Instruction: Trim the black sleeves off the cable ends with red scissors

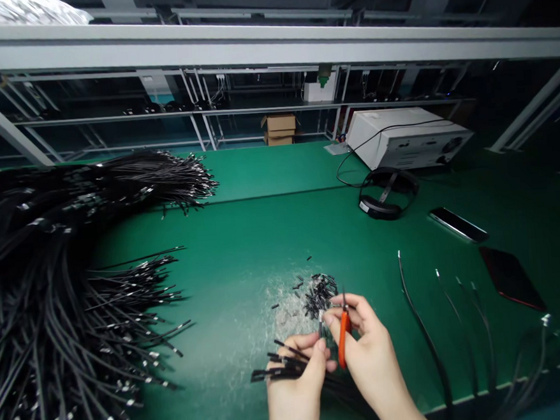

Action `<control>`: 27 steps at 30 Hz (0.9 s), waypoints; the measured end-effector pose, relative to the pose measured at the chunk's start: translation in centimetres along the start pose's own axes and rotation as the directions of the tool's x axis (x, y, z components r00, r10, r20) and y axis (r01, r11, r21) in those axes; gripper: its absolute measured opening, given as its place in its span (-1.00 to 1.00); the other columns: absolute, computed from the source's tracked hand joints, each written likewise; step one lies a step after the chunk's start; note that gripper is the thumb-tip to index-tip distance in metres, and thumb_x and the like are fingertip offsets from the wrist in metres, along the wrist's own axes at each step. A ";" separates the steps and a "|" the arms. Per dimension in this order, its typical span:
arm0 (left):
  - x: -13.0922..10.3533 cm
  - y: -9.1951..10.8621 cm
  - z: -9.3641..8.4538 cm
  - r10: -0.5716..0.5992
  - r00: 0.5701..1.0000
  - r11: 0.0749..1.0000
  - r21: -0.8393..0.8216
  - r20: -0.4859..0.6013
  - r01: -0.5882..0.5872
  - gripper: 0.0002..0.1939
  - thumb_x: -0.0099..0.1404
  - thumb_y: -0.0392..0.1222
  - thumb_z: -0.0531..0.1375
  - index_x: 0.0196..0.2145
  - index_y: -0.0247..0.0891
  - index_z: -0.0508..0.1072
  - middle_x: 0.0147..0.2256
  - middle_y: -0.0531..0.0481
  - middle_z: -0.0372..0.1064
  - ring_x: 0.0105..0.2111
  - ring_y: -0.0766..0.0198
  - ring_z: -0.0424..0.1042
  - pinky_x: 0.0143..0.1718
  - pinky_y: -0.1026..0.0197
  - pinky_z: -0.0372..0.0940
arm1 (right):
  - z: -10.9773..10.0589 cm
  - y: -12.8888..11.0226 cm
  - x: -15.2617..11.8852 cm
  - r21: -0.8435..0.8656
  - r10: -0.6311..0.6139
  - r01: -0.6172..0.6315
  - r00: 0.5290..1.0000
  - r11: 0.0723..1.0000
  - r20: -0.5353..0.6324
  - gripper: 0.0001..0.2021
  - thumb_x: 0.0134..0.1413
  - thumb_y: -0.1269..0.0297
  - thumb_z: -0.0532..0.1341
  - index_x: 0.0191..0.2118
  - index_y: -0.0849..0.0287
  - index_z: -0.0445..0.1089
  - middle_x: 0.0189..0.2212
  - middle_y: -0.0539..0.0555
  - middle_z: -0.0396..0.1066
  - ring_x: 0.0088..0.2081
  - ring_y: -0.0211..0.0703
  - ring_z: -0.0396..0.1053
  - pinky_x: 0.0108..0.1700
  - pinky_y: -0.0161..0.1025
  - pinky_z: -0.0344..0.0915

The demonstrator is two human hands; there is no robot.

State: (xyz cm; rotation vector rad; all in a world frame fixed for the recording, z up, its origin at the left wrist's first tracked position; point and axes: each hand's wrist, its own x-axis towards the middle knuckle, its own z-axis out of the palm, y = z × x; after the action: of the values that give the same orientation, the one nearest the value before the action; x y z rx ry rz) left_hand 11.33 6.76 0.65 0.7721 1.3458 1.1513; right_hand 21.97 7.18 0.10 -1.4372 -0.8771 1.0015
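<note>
Low in the head view, over the green tabletop [234, 239], I had both hands close together, the left just beside the right. My left hand [299, 384] was closed around a bunch of black cables [284, 365], whose ends poked out past the outer side of the fist, while its thumb and forefinger pinched a single black cable [321, 327] that stood up between them with its pale tip pointing away from me. That tip lay just to the left of my right hand's fingertips; from where I sat I could not tell whether they touched it. My right hand [368, 341] was partly curled, holding the orange-handled cutters [343, 341], with the handles slanting down along the palm and the dark, narrow tip aimed forward; whether the blades were parted was too small for me to make out. Just beyond both hands I had a heap of short black pieces [320, 293], with pale wispy debris [281, 306] spread to its left. Well to the left lay a great mass of black cables [60, 296], and to the right of my right hand some loose cables [421, 320] trailed toward the table's near edge. Farther right and beyond them rested a phone [458, 224] and a black headset [379, 208].
</note>
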 end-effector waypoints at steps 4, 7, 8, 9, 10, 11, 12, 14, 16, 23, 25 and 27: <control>0.0 -0.4 0.2 0.027 1.000 1.000 0.011 0.004 -0.027 -0.78 -0.06 -0.13 0.35 -0.48 -0.31 0.47 -0.63 -0.02 0.49 -0.62 0.19 0.48 -0.54 0.27 0.36 | 0.1 -0.1 0.7 0.212 0.123 -0.148 0.985 0.966 0.124 -0.64 -0.09 0.21 0.30 -0.18 0.08 0.18 -0.47 -0.06 0.35 -0.44 -0.24 0.32 -0.40 -0.35 0.26; 0.0 -0.4 0.1 0.028 1.000 0.999 0.041 -0.002 -0.028 -0.77 -0.05 -0.11 0.34 -0.47 -0.31 0.47 -0.63 -0.01 0.48 -0.64 0.21 0.47 -0.57 0.28 0.34 | 0.2 0.0 0.7 0.190 0.102 -0.123 0.988 0.974 0.117 -0.66 -0.08 0.23 0.30 -0.18 0.09 0.19 -0.49 -0.07 0.33 -0.43 -0.23 0.32 -0.37 -0.34 0.26; 0.0 -0.5 0.1 0.027 1.000 0.998 0.054 -0.004 -0.027 -0.77 -0.04 -0.11 0.33 -0.46 -0.31 0.47 -0.63 -0.01 0.48 -0.64 0.21 0.47 -0.57 0.28 0.34 | 0.2 0.1 0.5 0.128 0.076 -0.087 0.993 0.988 0.085 -0.67 -0.07 0.24 0.29 -0.17 0.09 0.21 -0.47 -0.05 0.34 -0.40 -0.21 0.33 -0.34 -0.33 0.27; 0.1 -0.5 0.0 0.025 1.000 0.997 0.071 0.001 -0.025 -0.77 -0.04 -0.10 0.33 -0.46 -0.32 0.47 -0.63 -0.02 0.48 -0.64 0.20 0.47 -0.56 0.27 0.34 | 0.2 0.2 0.3 0.042 0.043 -0.045 0.998 0.998 0.048 -0.69 -0.05 0.24 0.27 -0.16 0.09 0.23 -0.42 -0.02 0.36 -0.37 -0.19 0.34 -0.31 -0.31 0.28; 0.1 -0.5 -0.1 0.023 1.000 0.996 0.089 0.013 -0.024 -0.77 -0.03 -0.09 0.32 -0.46 -0.32 0.47 -0.63 -0.03 0.48 -0.62 0.19 0.47 -0.55 0.26 0.35 | 0.2 0.4 0.1 -0.056 0.003 -0.002 1.000 0.998 0.016 -0.70 -0.04 0.25 0.25 -0.14 0.08 0.25 -0.36 0.02 0.37 -0.33 -0.16 0.35 -0.27 -0.29 0.28; 0.2 -0.5 -0.2 0.024 0.999 0.994 0.108 0.026 -0.026 -0.77 -0.02 -0.09 0.31 -0.46 -0.32 0.48 -0.62 -0.04 0.48 -0.61 0.18 0.48 -0.52 0.24 0.35 | 0.1 0.6 -0.1 -0.150 -0.038 0.037 0.999 0.988 -0.005 -0.71 -0.02 0.25 0.23 -0.13 0.07 0.27 -0.30 0.04 0.37 -0.30 -0.14 0.35 -0.25 -0.27 0.28; 0.3 -0.6 -0.4 0.026 0.999 0.992 0.125 0.044 -0.031 -0.77 0.00 -0.09 0.30 -0.45 -0.32 0.48 -0.63 -0.05 0.48 -0.60 0.17 0.48 -0.50 0.23 0.35 | 0.1 0.8 -0.3 -0.220 -0.074 0.071 0.997 0.973 -0.006 -0.72 0.00 0.25 0.21 -0.12 0.07 0.28 -0.26 0.06 0.37 -0.28 -0.13 0.35 -0.24 -0.27 0.28; 0.5 -0.6 -0.6 0.023 0.997 0.991 0.130 0.075 -0.033 -0.76 0.01 -0.08 0.29 -0.44 -0.33 0.47 -0.63 -0.06 0.48 -0.58 0.15 0.48 -0.47 0.21 0.35 | -0.1 0.9 -0.5 -0.267 -0.118 0.124 0.992 0.956 0.037 -0.74 0.02 0.25 0.19 -0.11 0.07 0.30 -0.23 0.08 0.36 -0.27 -0.13 0.36 -0.24 -0.27 0.29; 0.6 -0.7 -0.6 0.006 0.997 0.995 0.101 0.080 -0.014 -0.76 0.01 -0.07 0.29 -0.43 -0.32 0.47 -0.61 -0.06 0.48 -0.58 0.15 0.48 -0.48 0.20 0.36 | -0.2 1.0 -0.5 -0.221 -0.133 0.147 0.988 0.964 0.077 -0.74 0.03 0.24 0.18 -0.11 0.09 0.29 -0.25 0.07 0.38 -0.27 -0.15 0.36 -0.25 -0.29 0.30; 0.6 -0.6 -0.4 -0.020 0.998 0.997 0.077 0.059 0.016 -0.74 0.00 -0.06 0.30 -0.43 -0.33 0.46 -0.59 -0.04 0.48 -0.60 0.15 0.48 -0.50 0.20 0.37 | -0.3 0.6 0.7 0.014 0.002 -0.003 0.999 1.000 0.036 -0.63 -0.07 0.23 0.28 -0.13 0.12 0.21 -0.33 0.04 0.41 -0.24 -0.15 0.38 -0.17 -0.26 0.29; 0.5 -0.5 -0.3 -0.013 0.998 0.996 0.092 0.065 0.007 -0.75 0.00 -0.07 0.30 -0.44 -0.32 0.46 -0.58 -0.05 0.48 -0.59 0.15 0.49 -0.50 0.20 0.37 | -0.1 0.5 0.9 0.079 0.040 -0.043 0.998 0.996 0.042 -0.61 -0.14 0.24 0.33 -0.16 0.13 0.21 -0.36 0.03 0.42 -0.27 -0.15 0.39 -0.18 -0.25 0.30; 0.4 -0.4 -0.3 -0.010 0.998 0.994 0.107 0.065 0.003 -0.76 0.00 -0.08 0.30 -0.44 -0.32 0.46 -0.58 -0.04 0.48 -0.59 0.16 0.49 -0.49 0.20 0.37 | 0.1 0.3 1.0 0.132 0.064 -0.069 0.997 0.989 0.035 -0.63 -0.13 0.23 0.32 -0.18 0.14 0.22 -0.42 0.00 0.40 -0.32 -0.18 0.38 -0.24 -0.28 0.30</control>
State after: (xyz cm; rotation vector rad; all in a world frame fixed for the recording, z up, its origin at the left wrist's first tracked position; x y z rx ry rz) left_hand 11.11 6.92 0.09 0.8745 1.3626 1.0467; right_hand 22.21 8.12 -0.34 -1.3485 -0.7737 1.1139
